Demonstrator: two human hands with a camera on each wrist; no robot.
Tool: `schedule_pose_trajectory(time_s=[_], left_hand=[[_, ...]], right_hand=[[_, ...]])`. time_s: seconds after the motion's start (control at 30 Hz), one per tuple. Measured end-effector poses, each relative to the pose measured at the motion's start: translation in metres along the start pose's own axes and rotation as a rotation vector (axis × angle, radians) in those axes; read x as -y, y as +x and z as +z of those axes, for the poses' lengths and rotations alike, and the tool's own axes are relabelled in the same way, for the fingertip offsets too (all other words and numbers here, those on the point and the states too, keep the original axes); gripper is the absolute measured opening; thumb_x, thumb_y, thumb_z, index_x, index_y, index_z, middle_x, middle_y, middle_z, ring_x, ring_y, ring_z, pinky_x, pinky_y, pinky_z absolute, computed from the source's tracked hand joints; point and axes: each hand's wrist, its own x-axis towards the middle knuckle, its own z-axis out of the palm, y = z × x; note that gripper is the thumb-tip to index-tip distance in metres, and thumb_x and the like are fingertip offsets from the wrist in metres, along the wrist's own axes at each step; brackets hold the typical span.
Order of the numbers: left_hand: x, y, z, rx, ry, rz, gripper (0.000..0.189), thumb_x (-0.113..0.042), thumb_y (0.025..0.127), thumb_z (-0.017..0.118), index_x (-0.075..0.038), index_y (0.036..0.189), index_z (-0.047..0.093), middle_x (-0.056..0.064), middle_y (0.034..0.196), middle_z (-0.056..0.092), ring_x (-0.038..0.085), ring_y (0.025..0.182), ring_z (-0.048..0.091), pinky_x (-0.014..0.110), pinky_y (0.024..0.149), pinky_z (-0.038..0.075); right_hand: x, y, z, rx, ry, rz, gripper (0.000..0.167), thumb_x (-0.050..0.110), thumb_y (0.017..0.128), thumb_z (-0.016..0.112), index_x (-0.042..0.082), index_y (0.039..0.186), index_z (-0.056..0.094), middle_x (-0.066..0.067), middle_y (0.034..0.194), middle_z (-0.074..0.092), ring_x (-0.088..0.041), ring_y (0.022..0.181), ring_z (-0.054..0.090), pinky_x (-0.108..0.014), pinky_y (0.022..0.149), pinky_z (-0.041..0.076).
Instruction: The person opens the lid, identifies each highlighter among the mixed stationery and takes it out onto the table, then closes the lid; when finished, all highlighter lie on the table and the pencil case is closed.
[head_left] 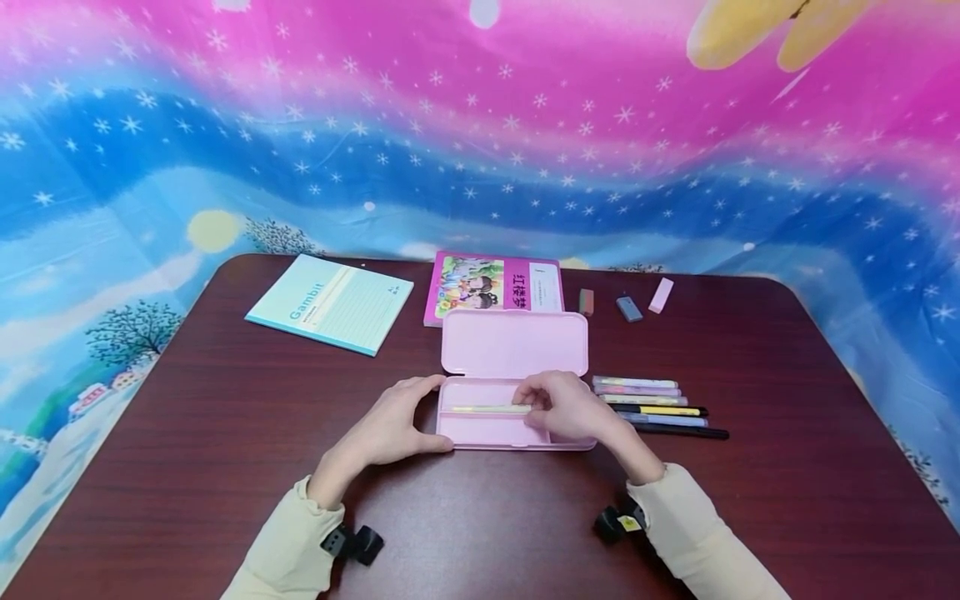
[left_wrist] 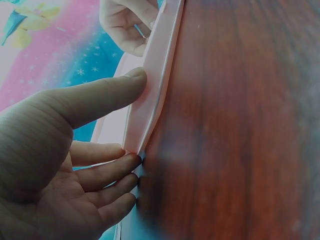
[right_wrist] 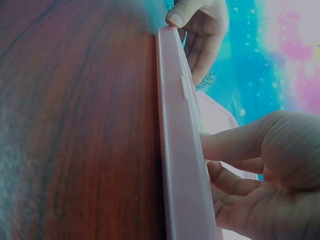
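A pink pencil case [head_left: 495, 429] lies open on the table, its lid [head_left: 515, 343] tipped back on the far side. At the case's left end my left hand [head_left: 386, 421] holds it, thumb at the front corner and fingers toward the back. The left wrist view shows that thumb [left_wrist: 107, 97] along the front wall, with the other fingertips at the end. Over the right part of the case, my right hand [head_left: 566, 407] pinches the end of a slim pale yellow-green pen [head_left: 483, 409] lying lengthwise inside. Its fingertips are partly hidden behind the case wall in the right wrist view.
Right of the case lie several pens [head_left: 660, 410] side by side. Farther back are a red-and-green eraser [head_left: 587, 302], a blue-grey eraser [head_left: 629, 309] and a pink block [head_left: 661, 296]. A pink book [head_left: 495, 283] lies behind the lid, a light-green notebook [head_left: 330, 304] at left.
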Motion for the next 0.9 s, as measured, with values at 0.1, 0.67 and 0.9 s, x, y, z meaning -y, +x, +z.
schedule_pose_trajectory(time_s=[0.1, 0.67, 0.9], left_hand=[[0.0, 0.0, 0.0, 0.001, -0.004, -0.003, 0.083, -0.033, 0.071, 0.083, 0.002, 0.137, 0.047, 0.018, 0.134, 0.053, 0.035, 0.127, 0.045, 0.052, 0.105, 0.033], [-0.001, -0.001, 0.0, 0.008, -0.012, -0.012, 0.083, -0.033, 0.071, 0.083, 0.002, 0.137, 0.046, 0.017, 0.134, 0.053, 0.035, 0.126, 0.045, 0.052, 0.105, 0.034], [-0.002, 0.0, 0.0, 0.014, -0.006, -0.017, 0.085, -0.035, 0.071, 0.083, 0.001, 0.138, 0.046, 0.018, 0.135, 0.052, 0.035, 0.127, 0.044, 0.053, 0.105, 0.033]], right_hand=[[-0.001, -0.001, -0.002, -0.016, 0.002, -0.02, 0.015, 0.0, 0.082, 0.07, 0.008, 0.095, 0.069, 0.002, 0.081, 0.061, -0.014, 0.076, 0.052, -0.029, 0.072, 0.045], [-0.009, -0.015, -0.019, -0.162, 0.207, 0.037, 0.01, 0.009, 0.084, 0.072, 0.006, 0.093, 0.071, -0.002, 0.083, 0.069, -0.017, 0.076, 0.06, -0.028, 0.07, 0.05], [-0.021, -0.025, -0.028, -0.217, 0.443, 0.121, 0.018, 0.009, 0.086, 0.069, -0.003, 0.1, 0.068, -0.017, 0.088, 0.068, -0.027, 0.077, 0.06, -0.031, 0.063, 0.049]])
